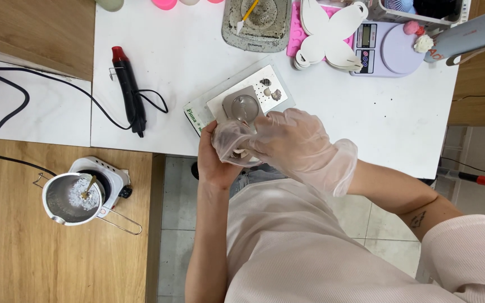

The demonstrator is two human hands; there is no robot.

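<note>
My right hand (296, 147) wears a clear plastic glove and grips a second clear glove (232, 141) at its cuff. My left hand (215, 161) is bare at the wrist, with its fingers pushed into that second glove. Both hands meet at the near edge of the white table (186, 67). Just beyond them lies a small metal plate (248, 95) with a round glass piece (245, 106) and a few small shells (270, 90) on it.
A black and red heat gun (127, 90) with its cord lies to the left. On the wooden side top a metal pitcher (71, 199) of white wax sits on a small hotplate (105, 178). Farther back are a grey tray (259, 25), white moulds (326, 33), a lilac scale (385, 47).
</note>
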